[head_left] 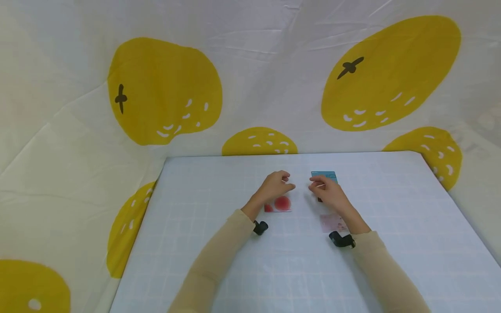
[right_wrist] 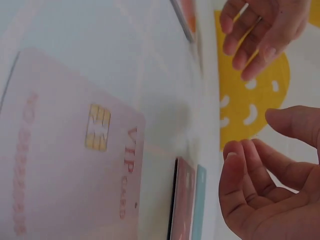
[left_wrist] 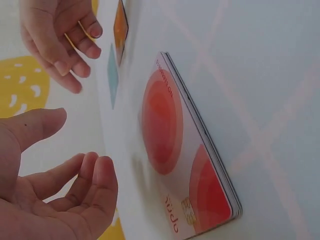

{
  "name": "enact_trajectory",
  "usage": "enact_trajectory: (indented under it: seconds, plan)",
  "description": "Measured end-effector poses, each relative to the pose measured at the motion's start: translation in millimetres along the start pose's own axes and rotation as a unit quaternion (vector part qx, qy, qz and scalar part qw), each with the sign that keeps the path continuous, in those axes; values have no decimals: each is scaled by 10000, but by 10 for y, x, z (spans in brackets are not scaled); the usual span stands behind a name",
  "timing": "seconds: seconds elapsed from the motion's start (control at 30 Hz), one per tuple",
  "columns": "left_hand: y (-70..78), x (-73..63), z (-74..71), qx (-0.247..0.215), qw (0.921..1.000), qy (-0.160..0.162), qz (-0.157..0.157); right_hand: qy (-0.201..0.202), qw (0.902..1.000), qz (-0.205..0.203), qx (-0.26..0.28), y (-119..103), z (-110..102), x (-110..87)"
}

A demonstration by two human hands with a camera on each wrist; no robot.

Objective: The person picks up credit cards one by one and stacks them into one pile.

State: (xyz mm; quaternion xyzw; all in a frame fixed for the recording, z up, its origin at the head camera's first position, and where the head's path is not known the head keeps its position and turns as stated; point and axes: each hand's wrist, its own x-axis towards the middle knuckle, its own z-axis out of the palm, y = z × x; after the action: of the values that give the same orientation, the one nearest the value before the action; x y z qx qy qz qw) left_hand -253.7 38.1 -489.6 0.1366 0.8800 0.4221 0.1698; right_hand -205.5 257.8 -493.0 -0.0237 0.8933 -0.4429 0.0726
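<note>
My left hand (head_left: 275, 185) hovers above a small stack of cards (head_left: 282, 203); the top card is white with red circles and a gold chip, plain in the left wrist view. Nothing sits between its loosely bent fingers. Facing it, my right hand (head_left: 328, 192) is raised over the table near a blue card (head_left: 324, 174), fingers relaxed and holding nothing. Closer to the right wrist lies a pale pink card (right_wrist: 75, 150) printed "VIP CARD" with a gold chip. Between the pink and blue cards is a reddish card (right_wrist: 184, 200), mostly hidden by the hand in the head view.
A white table (head_left: 203, 187) with a faint grid pattern carries the cards. Behind it hangs a pale cloth (head_left: 266, 65) printed with yellow fruit shapes. A black wrist camera (head_left: 342, 239) sits at the right cuff, another camera (head_left: 261, 228) at the left.
</note>
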Motion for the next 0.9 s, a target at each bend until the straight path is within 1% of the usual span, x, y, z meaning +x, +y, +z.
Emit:
enact_trajectory:
  seconds: [0.13,0.27,0.4,0.53,0.73,0.9]
  plan:
    - [67,156,103,187,9998,40,-71,110,9999,-19,-93,75,-139,47]
    - [138,291,216,335,9992,77,-222,288,9994,93,-162,182,-272,105]
    - [224,373,335,275,9988,79,-398,453,9985,265,-125,305,-389,179]
    - [297,444,437,336,9984,157,-432,554,9970,512,-162,420,-490,261]
    - [356,544,553,537,9968,329,-492,481,9951,863,-79,595,-587,364]
    - [428,564,591,961,9921,337,-734,241,9941,1058,-86,701,-621,426]
